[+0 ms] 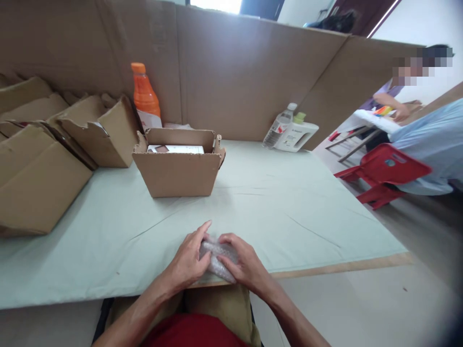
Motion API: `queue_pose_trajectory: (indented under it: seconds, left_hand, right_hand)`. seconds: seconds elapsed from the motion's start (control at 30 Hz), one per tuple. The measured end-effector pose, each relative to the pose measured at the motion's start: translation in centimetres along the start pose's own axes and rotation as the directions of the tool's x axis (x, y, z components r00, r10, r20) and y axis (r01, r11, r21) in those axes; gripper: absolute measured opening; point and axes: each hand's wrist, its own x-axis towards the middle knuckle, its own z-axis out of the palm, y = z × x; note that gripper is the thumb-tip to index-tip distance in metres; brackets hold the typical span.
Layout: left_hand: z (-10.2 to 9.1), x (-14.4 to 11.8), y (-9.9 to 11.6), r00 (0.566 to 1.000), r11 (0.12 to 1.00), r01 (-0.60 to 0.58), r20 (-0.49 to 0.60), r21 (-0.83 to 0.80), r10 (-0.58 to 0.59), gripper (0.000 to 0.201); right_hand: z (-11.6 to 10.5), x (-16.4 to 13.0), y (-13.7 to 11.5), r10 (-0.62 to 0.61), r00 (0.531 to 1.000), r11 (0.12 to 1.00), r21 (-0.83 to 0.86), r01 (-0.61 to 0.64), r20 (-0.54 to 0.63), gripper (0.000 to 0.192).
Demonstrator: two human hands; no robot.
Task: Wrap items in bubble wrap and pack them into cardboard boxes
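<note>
A small bundle of bubble wrap [220, 262] lies at the table's front edge, between my two hands. From its left side my left hand [191, 255] grips it, thumb on top and index finger stretched forward. On the other side my right hand [244, 258] closes round it with bent fingers and thumb. What the wrap encloses, if anything, cannot be made out. Beyond my hands stands an open cardboard box [181, 176] with a white printed item [188, 149] inside.
More open cardboard boxes [32, 168] crowd the left side. An orange bottle [145, 96], a clear plastic bottle [278, 127] and a white jug [296, 136] stand along the cardboard wall [231, 77]. At right, a person works at another table near a red chair [392, 166].
</note>
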Motion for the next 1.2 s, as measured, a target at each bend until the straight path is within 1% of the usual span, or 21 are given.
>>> queue_pose_trajectory:
  seconds: [0.03,0.1,0.13,0.2,0.27,0.33,0.37,0.43,0.5,0.53,0.63,0.67,0.73,0.83,0.93,1.07,1.2]
  left_hand:
    - [-0.1,-0.1,0.3,1.000,0.999,0.004,0.007,-0.036,-0.004,0.070]
    - [-0.1,-0.3,0.7,0.999,0.996,-0.027,-0.028,-0.087,0.024,0.066]
    - [0.0,-0.3,0.9,0.997,0.994,-0.052,-0.065,-0.097,0.046,0.063]
    - [0.1,-0.4,1.0,0.986,0.992,-0.080,-0.153,-0.097,0.065,0.057]
    - [0.0,-0.3,1.0,0.976,0.994,-0.063,-0.213,-0.092,0.042,0.050]
    - [-0.6,0.0,0.8,0.970,0.996,-0.027,-0.244,-0.081,0.006,0.044]
    - [-1.2,0.2,0.6,0.966,0.998,-0.011,-0.259,-0.064,-0.006,0.043]
    - [-3.0,0.5,-0.3,0.950,1.000,0.021,-0.311,0.012,-0.016,0.045]
    - [-5.4,0.8,-1.7,0.925,0.986,0.065,-0.380,0.154,-0.001,0.046]
    - [-6.7,0.7,-2.6,0.910,0.964,0.095,-0.413,0.248,0.017,0.046]
    - [-10.2,0.0,-5.5,0.879,0.837,0.221,-0.474,0.500,0.051,0.045]
    - [-11.0,-0.4,-6.4,0.880,0.795,0.258,-0.474,0.549,0.042,0.046]
    - [-11.9,-1.2,-7.7,0.896,0.727,0.294,-0.444,0.620,0.016,0.049]
    - [-11.7,-1.8,-8.6,0.913,0.646,0.315,-0.408,0.695,-0.006,0.051]
    - [-11.2,-1.7,-8.5,0.919,0.590,0.328,-0.393,0.738,-0.020,0.052]
    - [-10.9,-1.4,-8.0,0.917,0.569,0.345,-0.398,0.747,-0.032,0.052]
    - [-10.8,-1.4,-8.0,0.915,0.567,0.340,-0.403,0.750,-0.016,0.049]
  right_hand:
    - [-0.1,-0.1,-0.2,0.020,1.000,0.999,0.030,-0.019,-0.014,0.035]
    - [-0.6,-0.1,-0.5,0.069,0.997,0.995,0.082,-0.065,-0.047,0.046]
    - [-0.8,0.0,-0.6,0.097,0.994,0.990,0.110,-0.091,-0.048,0.045]
    - [-1.2,0.3,-0.7,0.163,0.986,0.972,0.172,-0.157,-0.020,0.031]
    - [-1.3,0.7,-0.7,0.224,0.975,0.945,0.246,-0.218,0.002,0.020]
    - [-1.2,1.3,-0.5,0.271,0.962,0.916,0.312,-0.253,-0.014,0.021]
    - [-1.1,1.6,-0.4,0.290,0.956,0.908,0.328,-0.262,-0.039,0.022]
    - [-0.9,2.0,0.1,0.309,0.947,0.908,0.322,-0.267,-0.087,0.023]
    - [-0.9,2.3,0.7,0.309,0.944,0.919,0.293,-0.263,-0.121,0.023]
    - [-0.9,2.4,1.0,0.304,0.944,0.924,0.280,-0.260,-0.127,0.023]
    - [-0.9,2.3,1.7,0.289,0.950,0.935,0.248,-0.253,-0.121,0.023]
    - [-0.9,2.2,1.8,0.278,0.954,0.941,0.232,-0.246,-0.115,0.021]
    - [-0.9,1.9,1.9,0.248,0.964,0.955,0.189,-0.228,-0.094,0.019]
    - [-0.7,1.4,1.9,0.202,0.977,0.974,0.120,-0.194,-0.061,0.024]
    - [-0.3,0.9,1.9,0.147,0.987,0.987,0.069,-0.142,-0.066,0.034]
    - [0.2,0.7,2.1,0.061,0.994,0.998,-0.005,-0.062,-0.094,0.032]
    - [0.5,0.6,2.5,0.028,0.993,0.999,-0.016,-0.030,-0.115,0.028]
